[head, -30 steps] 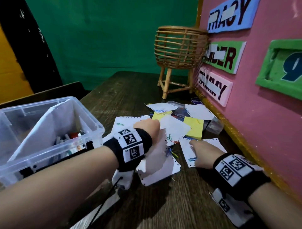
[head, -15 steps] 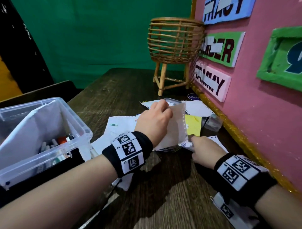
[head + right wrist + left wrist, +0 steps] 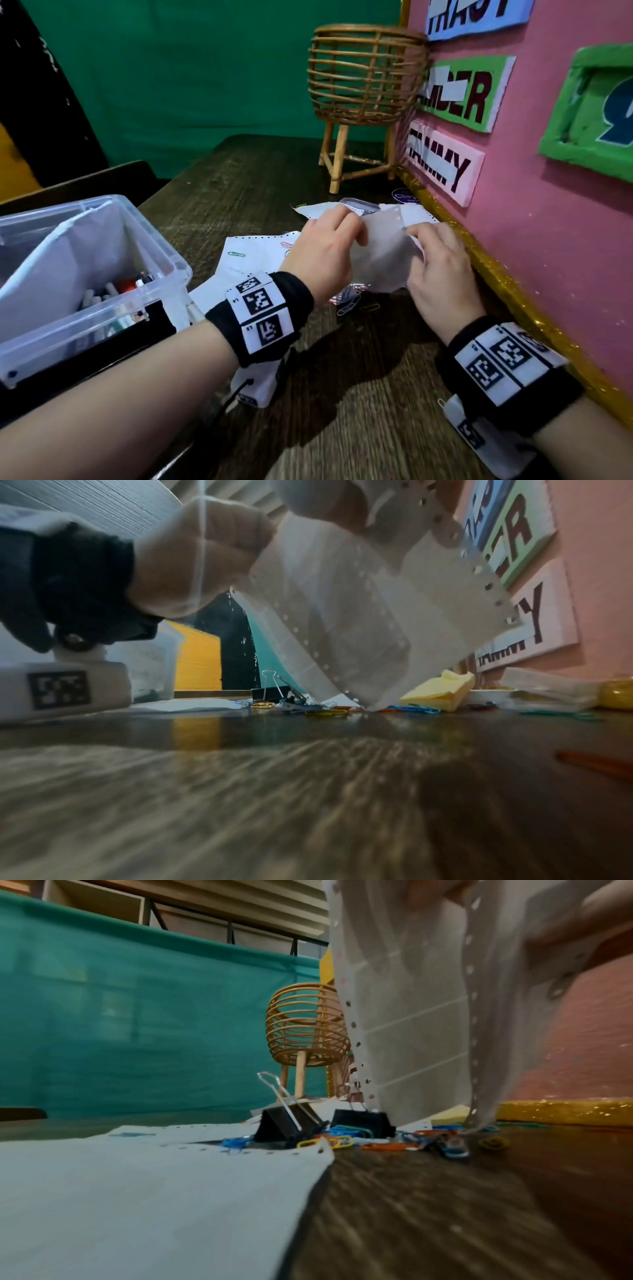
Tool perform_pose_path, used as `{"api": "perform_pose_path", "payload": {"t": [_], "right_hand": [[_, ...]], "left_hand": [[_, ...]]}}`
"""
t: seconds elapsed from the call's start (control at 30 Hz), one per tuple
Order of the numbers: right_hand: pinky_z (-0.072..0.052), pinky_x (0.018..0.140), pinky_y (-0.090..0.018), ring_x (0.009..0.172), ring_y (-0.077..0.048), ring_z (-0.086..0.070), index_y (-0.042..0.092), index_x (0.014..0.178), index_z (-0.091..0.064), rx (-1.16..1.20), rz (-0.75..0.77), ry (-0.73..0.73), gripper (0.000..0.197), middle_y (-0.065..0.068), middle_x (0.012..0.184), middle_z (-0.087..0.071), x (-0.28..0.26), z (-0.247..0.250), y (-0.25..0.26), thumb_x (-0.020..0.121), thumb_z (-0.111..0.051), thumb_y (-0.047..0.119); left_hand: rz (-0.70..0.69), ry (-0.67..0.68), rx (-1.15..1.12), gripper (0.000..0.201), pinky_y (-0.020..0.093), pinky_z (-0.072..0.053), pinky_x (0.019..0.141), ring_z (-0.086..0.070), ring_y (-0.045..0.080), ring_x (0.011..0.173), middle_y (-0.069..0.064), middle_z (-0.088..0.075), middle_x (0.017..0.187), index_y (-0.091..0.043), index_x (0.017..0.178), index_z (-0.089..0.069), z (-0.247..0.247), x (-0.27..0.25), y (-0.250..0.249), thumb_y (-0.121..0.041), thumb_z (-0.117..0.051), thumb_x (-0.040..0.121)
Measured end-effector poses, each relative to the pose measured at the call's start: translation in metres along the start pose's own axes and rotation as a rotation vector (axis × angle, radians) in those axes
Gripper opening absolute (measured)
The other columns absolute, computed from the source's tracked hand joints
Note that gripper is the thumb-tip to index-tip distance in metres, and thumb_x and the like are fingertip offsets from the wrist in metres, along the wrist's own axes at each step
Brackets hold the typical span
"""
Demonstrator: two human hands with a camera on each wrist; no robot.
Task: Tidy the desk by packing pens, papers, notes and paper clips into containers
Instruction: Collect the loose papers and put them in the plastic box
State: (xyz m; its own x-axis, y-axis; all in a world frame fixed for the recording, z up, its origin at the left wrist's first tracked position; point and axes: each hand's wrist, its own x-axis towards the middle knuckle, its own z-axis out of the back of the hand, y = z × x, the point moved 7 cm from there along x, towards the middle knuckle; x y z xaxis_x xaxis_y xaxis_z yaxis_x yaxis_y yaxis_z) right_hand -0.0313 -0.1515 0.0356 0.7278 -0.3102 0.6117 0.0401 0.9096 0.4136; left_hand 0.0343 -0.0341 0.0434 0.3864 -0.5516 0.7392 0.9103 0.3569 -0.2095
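Both your hands, left hand [image 3: 325,253] and right hand [image 3: 442,270], pinch a white perforated sheet [image 3: 380,260] held up above paper clips [image 3: 349,303] on the worktop [image 3: 342,394].

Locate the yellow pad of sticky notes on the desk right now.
In the right wrist view the yellow sticky-note pad lies on the desk, right of the held paper sheets, below the pink wall's name signs, with coloured paper clips just before it.

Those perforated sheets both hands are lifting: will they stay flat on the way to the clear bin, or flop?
Probably flop. The perforated sheets are thin enough that light shows through, and they curve between the left hand and right hand. Their lower edge still brushes the desk among the paper clips, so it may drag some. They look light.
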Motion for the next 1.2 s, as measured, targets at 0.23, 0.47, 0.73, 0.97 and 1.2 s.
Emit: {"api": "perform_pose_path", "payload": {"t": [0.23, 0.47, 0.73, 0.97, 1.2], "right_hand": [[-0.051, 0.077, -0.040, 0.082, -0.027, -0.060, 0.011, 0.079, -0.068, 0.158, 0.210, 0.064, 0.004, -0.007, 0.086, -0.064, -0.007, -0.006, 0.017, 0.078, -0.065, 0.013], [-0.045, 0.079, -0.034, 0.096, -0.032, -0.057, 0.002, 0.105, -0.063, 0.025, -0.002, -0.032, 0.025, -0.016, 0.111, -0.057, 0.002, 0.001, -0.004, 0.083, -0.052, -0.003], [-0.037, 0.085, -0.024, 0.108, -0.030, -0.052, 0.004, 0.122, -0.051, 0.037, -0.080, -0.037, 0.039, -0.015, 0.125, -0.047, 0.000, 0.004, -0.006, 0.084, -0.048, -0.005], [-0.035, 0.065, -0.024, 0.071, -0.029, -0.054, 0.021, 0.144, -0.022, 0.080, -0.109, -0.070, 0.067, -0.020, 0.112, -0.059, -0.003, 0.010, -0.005, 0.087, -0.052, 0.002], [-0.051, 0.077, -0.036, 0.084, -0.021, -0.051, 0.016, 0.100, -0.069, 0.094, -0.076, -0.078, 0.041, -0.007, 0.097, -0.042, 0.001, 0.009, -0.007, 0.082, -0.046, -0.013]], "left_hand": [[-0.061, 0.001, -0.041, 0.024, 0.027, -0.037, 0.060, -0.044, 0.021, 0.072, 0.014, -0.053, 0.077, -0.017, 0.078, -0.045, 0.009, -0.001, -0.006, -0.005, -0.029, 0.065], [0.721, 0.784, 0.553, 0.051, 0.034, -0.046, 0.082, -0.053, 0.027, 0.109, 0.006, -0.053, 0.107, -0.009, 0.109, -0.054, 0.004, -0.055, 0.059, -0.051, -0.061, 0.081], [0.712, 1.009, 0.472, 0.043, 0.028, -0.045, 0.073, -0.062, 0.023, 0.094, 0.009, -0.058, 0.094, -0.005, 0.109, -0.057, -0.011, -0.069, 0.057, -0.039, -0.063, 0.084], [0.648, 0.861, 0.509, 0.038, 0.033, -0.047, 0.087, -0.057, 0.029, 0.116, 0.014, -0.057, 0.125, 0.000, 0.125, -0.044, -0.010, -0.054, 0.038, -0.009, -0.054, 0.090], [0.401, 0.629, 0.527, 0.025, 0.032, -0.041, 0.072, -0.059, 0.028, 0.104, 0.006, -0.063, 0.111, -0.018, 0.109, -0.061, 0.028, -0.026, -0.002, -0.014, -0.048, 0.088]]}}
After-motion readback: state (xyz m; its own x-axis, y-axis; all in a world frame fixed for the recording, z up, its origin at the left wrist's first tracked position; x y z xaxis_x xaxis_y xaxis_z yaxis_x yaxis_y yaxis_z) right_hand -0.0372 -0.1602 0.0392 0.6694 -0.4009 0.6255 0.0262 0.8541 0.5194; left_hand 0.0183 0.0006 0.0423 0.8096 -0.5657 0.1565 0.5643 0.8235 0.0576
